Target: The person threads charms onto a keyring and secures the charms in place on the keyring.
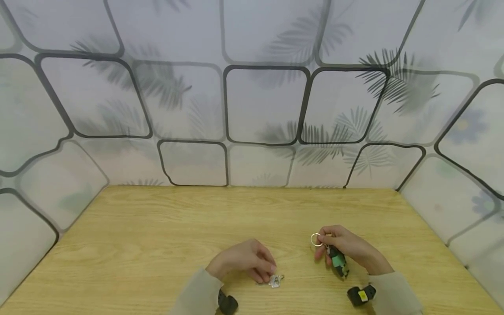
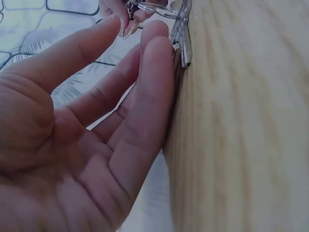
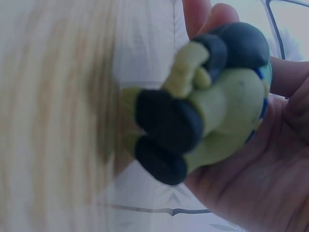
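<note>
My right hand [image 1: 348, 246] pinches a silver split ring [image 1: 316, 239] between thumb and fingers, raised over the table. From it hangs a figure keychain [image 1: 337, 262], dark and green, tilted downward. In the right wrist view the rubbery figure [image 3: 227, 101] shows pale yellow-green limbs and dark shoe soles. My left hand [image 1: 252, 260] rests low at the tabletop, fingers loosely bent, thumb and index fingertip apart in the left wrist view. Right at its fingertips lies a small bunch of silver keys [image 1: 275, 280], with a metal key [image 2: 185, 43] and thin rings [image 2: 159, 9] showing beyond them.
The light wood table [image 1: 157, 236] stretches back to a wall covering [image 1: 260, 105] with dark outlines and leaf prints, which also encloses both sides. Black wrist devices sit below each hand, one at the left sleeve [image 1: 197, 293] and one at the right sleeve [image 1: 395, 293].
</note>
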The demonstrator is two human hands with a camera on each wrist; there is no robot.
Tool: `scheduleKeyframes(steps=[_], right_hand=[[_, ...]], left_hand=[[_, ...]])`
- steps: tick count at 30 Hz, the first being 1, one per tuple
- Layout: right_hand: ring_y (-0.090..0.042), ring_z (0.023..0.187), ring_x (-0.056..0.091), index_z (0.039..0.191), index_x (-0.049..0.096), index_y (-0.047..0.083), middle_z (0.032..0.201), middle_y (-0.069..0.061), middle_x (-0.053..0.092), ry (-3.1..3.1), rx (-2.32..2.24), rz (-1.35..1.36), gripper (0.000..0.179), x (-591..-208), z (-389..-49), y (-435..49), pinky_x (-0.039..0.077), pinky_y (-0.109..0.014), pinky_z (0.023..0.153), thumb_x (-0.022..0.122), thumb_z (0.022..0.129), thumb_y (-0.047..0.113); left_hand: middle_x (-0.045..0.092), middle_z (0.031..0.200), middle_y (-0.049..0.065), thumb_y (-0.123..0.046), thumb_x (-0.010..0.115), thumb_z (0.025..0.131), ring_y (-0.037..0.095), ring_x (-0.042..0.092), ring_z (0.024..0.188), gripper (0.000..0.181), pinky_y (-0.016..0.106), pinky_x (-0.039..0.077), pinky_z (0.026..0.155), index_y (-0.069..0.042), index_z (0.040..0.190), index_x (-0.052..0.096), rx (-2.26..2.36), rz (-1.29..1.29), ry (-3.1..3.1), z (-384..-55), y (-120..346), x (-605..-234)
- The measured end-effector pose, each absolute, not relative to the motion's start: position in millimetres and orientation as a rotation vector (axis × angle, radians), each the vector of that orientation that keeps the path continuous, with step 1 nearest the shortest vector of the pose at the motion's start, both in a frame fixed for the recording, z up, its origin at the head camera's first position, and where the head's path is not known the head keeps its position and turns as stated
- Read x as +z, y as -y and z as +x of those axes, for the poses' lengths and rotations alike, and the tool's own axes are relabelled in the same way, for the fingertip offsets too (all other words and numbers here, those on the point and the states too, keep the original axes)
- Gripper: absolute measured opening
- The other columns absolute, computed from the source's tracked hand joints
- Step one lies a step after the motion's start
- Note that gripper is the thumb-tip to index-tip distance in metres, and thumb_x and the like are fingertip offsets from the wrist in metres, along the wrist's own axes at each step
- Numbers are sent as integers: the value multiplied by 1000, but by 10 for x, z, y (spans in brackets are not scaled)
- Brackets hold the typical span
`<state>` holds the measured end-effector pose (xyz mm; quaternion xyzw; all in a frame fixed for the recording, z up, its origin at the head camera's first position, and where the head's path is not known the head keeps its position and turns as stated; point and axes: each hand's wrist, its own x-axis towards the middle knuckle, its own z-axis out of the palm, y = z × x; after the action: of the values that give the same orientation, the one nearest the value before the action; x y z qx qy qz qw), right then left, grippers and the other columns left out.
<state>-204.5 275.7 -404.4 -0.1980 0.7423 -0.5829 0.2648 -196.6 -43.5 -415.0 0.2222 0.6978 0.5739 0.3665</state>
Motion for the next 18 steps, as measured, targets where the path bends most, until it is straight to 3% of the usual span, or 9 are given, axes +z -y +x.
scheduleKeyframes(steps=[4,9,18], right_hand=[[-12,63,65,99,54,-8,90,-18,72,-2018,-1570,-523,25,-4046,-2040,-2767,55,-25,60,39,110,9],[-12,63,65,98,54,-6,90,-18,72,-2020,-1563,-517,24,-4041,-2052,-2761,55,-24,59,39,110,8],[-11,63,65,98,54,-7,90,-17,73,-2000,-1573,-522,23,-4064,-2054,-2763,55,-24,59,39,109,7]], left_hand=[[70,74,6,4,75,87,11,63,62,7,25,58,60,6,93,73,1406,598,-1929,-1915,379,-4116],[59,64,2,11,82,76,9,50,52,18,19,44,48,-1,79,70,1300,622,-2130,-1821,279,-4074],[56,63,-4,5,85,75,6,45,55,22,19,38,52,-8,70,69,1046,664,-2376,-1738,198,-4051]])
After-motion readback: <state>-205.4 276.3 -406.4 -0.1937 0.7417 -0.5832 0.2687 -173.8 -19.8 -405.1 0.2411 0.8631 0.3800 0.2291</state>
